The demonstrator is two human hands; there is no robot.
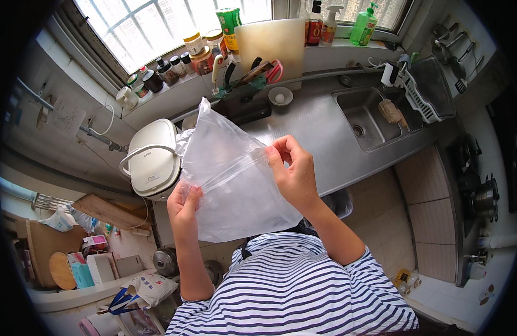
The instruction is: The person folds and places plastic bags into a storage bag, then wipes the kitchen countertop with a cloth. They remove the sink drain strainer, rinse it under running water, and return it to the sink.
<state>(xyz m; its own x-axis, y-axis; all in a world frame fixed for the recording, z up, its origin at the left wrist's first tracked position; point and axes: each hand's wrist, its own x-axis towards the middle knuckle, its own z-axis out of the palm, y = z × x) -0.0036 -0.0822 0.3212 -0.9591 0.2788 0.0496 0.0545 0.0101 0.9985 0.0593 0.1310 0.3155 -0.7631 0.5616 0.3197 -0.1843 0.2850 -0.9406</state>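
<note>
A thin translucent plastic bag (237, 189) is stretched between my two hands in front of my striped shirt. My left hand (185, 210) pinches its left edge between thumb and fingers. On the opposite edge, a little higher, my right hand (294, 172) pinches the film the same way. A creased band runs across the bag from one hand to the other, and a pointed corner sticks up towards the window sill. The bag hides part of the steel counter (325, 151). Just left of it stands a white rice cooker (154, 157) with its lid down.
A bowl (280, 96) holding an egg sits at the counter's back, near a knife rack and a cutting board (271, 46). To the right are a steel sink (367, 122) and a dish rack (422, 98). Jars and bottles line the sill.
</note>
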